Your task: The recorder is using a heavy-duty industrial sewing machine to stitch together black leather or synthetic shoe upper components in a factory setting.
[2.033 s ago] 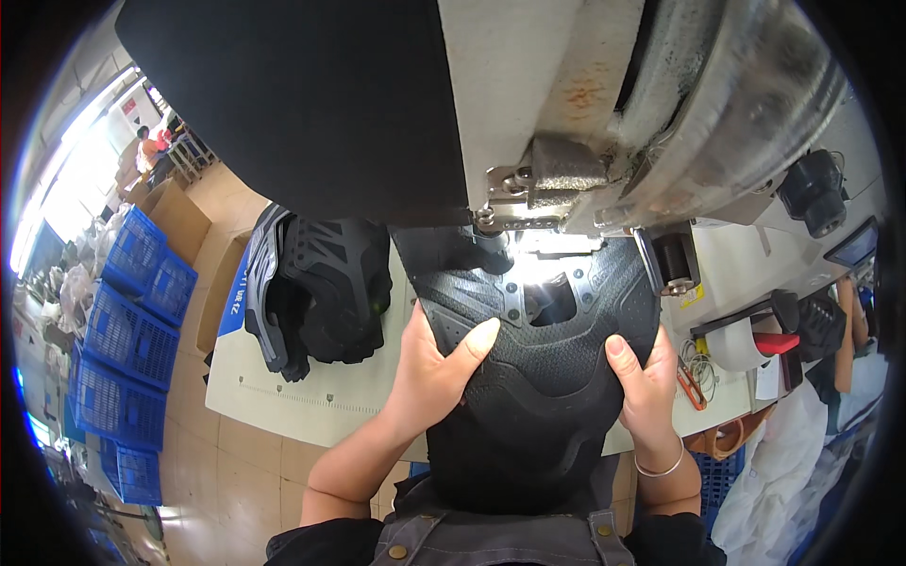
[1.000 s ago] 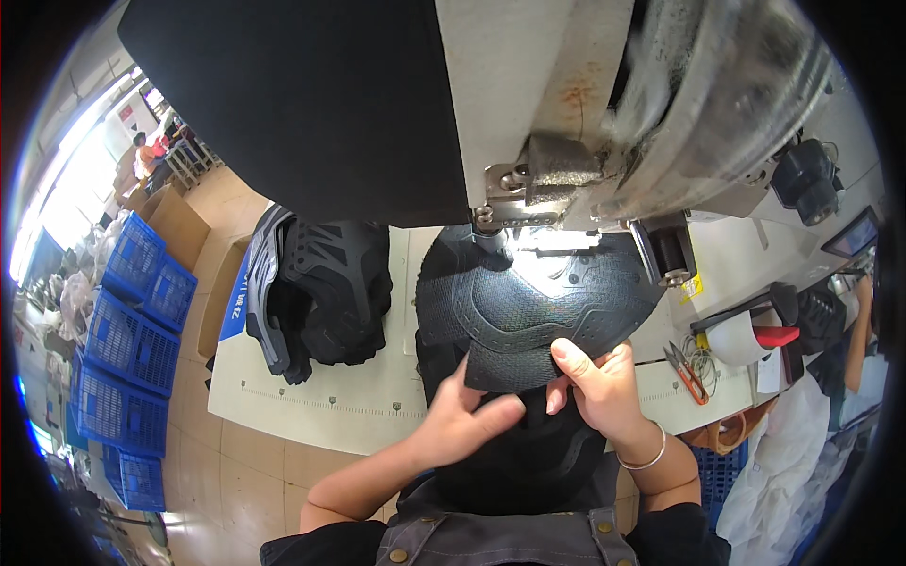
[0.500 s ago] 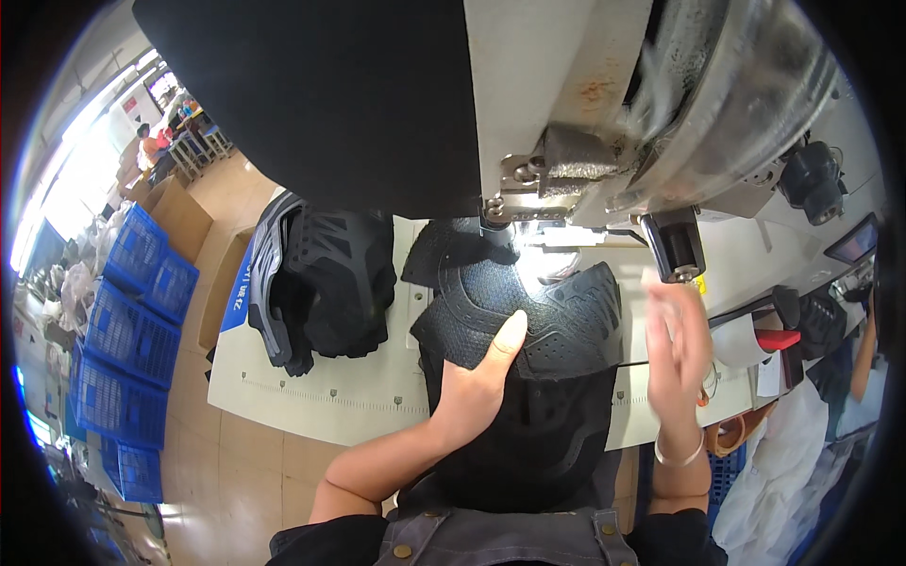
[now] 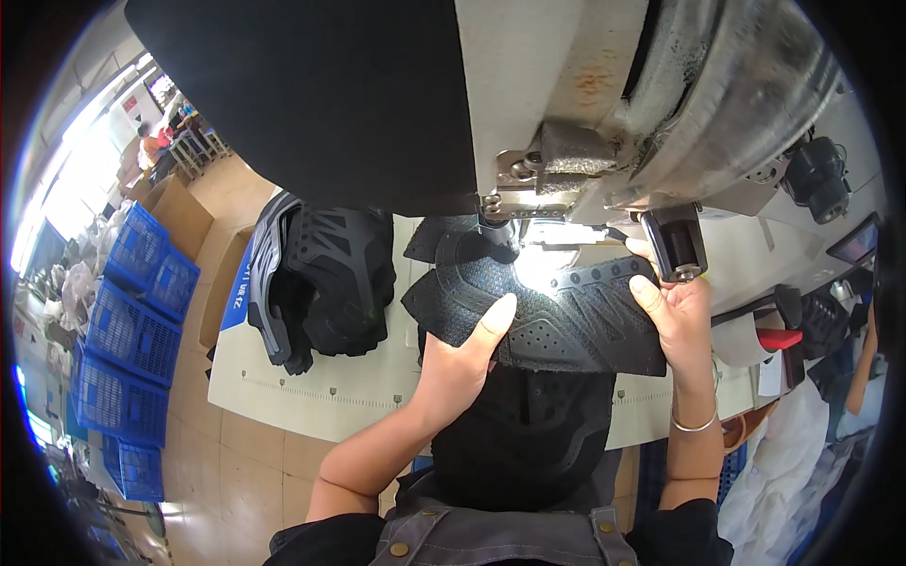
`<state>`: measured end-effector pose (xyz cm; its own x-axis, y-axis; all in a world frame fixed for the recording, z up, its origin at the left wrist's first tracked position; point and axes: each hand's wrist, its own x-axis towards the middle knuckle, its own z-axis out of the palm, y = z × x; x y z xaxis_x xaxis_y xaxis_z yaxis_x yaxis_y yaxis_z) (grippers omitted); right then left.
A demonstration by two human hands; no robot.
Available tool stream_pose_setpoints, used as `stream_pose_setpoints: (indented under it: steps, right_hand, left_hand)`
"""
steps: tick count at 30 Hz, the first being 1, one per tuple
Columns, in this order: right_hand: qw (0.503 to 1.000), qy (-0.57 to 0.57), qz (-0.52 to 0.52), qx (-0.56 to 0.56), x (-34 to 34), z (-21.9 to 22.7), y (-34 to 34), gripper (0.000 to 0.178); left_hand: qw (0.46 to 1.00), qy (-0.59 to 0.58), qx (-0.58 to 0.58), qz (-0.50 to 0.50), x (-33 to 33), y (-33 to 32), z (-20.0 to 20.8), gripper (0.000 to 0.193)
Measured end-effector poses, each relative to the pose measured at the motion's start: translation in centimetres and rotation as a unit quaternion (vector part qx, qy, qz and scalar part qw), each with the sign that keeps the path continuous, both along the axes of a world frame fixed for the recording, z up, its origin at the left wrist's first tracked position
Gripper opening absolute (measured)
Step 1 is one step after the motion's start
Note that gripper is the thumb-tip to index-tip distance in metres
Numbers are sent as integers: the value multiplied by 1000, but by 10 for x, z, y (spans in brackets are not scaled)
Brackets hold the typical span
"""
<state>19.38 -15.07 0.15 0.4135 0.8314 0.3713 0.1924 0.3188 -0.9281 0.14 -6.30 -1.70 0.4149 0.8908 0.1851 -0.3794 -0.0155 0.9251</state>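
Left hand (image 4: 464, 370) and right hand (image 4: 683, 316) hold shoe upper (image 4: 571, 330) crosswise, toe (image 4: 461, 300) leftward.

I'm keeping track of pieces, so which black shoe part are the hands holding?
The shoe part partly under the machine, gripped by the left hand and right hand; others lie in the pile farther left and lower, nearer the apron.

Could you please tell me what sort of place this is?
Probably a shoe workshop: a sewing machine stands over a dark shoe upper, a pile of similar uppers lies on the table, and blue crates stand left.
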Motion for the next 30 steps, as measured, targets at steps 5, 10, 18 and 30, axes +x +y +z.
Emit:
stream_pose_setpoints:
  steps: [5, 10, 18, 30]
  right_hand:
    - [1000, -12, -9, 9, 1, -4, 2, 31]
    - [1000, 6, -5, 17, 1, -4, 5, 30]
    - [1000, 18, 5, 17, -3, -5, 2, 29]
    - [998, 58, 24, 7, -6, -8, -1, 27]
  left_hand:
    - [997, 41, -53, -40, -4, 4, 5, 10]
    - [999, 23, -33, -28, -1, 8, 3, 11]
    - [997, 53, -30, -51, -4, 22, 8, 14]
    - [981, 134, 1, -143, -23, 18, 7, 29]
